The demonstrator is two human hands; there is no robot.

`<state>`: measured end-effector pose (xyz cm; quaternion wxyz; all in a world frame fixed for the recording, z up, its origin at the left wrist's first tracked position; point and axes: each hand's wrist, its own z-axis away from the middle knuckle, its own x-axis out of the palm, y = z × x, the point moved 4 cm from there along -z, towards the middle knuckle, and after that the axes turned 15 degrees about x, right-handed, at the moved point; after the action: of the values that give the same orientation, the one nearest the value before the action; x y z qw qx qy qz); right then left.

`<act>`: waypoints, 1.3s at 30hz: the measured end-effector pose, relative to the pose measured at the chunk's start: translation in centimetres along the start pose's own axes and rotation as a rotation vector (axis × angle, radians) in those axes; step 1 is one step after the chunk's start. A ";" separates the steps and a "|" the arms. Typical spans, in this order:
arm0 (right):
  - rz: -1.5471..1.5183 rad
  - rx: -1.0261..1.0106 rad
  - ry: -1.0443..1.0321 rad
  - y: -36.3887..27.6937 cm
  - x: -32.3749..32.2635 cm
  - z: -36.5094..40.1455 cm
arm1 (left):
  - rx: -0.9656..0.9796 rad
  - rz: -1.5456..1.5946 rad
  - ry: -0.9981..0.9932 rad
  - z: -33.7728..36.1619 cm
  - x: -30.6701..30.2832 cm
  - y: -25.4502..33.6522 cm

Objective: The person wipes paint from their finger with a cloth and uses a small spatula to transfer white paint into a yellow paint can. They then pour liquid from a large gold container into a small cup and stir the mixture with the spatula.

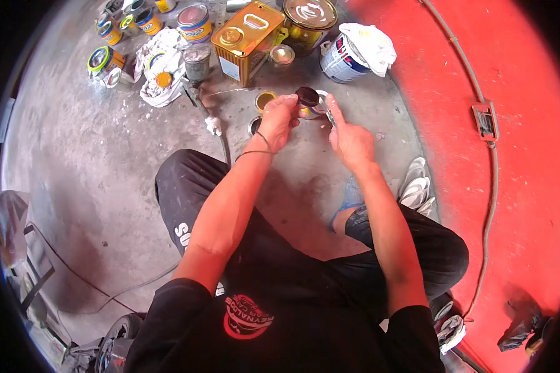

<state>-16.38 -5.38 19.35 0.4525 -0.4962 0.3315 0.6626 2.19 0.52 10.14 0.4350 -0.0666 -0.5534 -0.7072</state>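
Observation:
My left hand (279,121) pinches a small dark round lid (307,97) by its edge, tilted toward me. My right hand (353,142) is closed around a thin light-coloured tool (330,116), its index finger stretched along it. Most of the tool is hidden, so its kind does not show. Just behind the lid stands a small can (321,105), partly covered by my hands. Beside my left hand is an open can with a brownish-yellow inside (266,99). A dark open container (254,126) shows partly behind my left wrist.
A gold rectangular tin (247,38), a large round can (310,15) and a white bucket with a cloth (348,59) stand ahead. Several paint cans and a stained rag (162,87) lie left. A spray gun with hose (211,124) is nearby; a cable (493,186) crosses the red floor.

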 end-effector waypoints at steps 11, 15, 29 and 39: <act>0.227 -0.128 -0.045 -0.9 1.0 -1.4 | 0.154 -0.246 0.028 0.2 1.2 0.8; 0.242 -0.133 -0.056 -1.0 0.8 -1.5 | 0.147 -0.262 0.028 0.3 1.2 0.9; 0.176 -0.084 -0.045 -0.2 1.1 -2.8 | 0.283 -0.437 0.021 1.0 -0.8 2.8; -0.582 0.045 -0.410 1.1 -1.1 -4.4 | 0.810 -1.703 -0.272 6.6 -5.1 6.3</act>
<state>-15.70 -9.94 19.15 0.6903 -0.4164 0.0931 0.5843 7.13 8.82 14.31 -0.3043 0.4328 -0.6649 -0.5272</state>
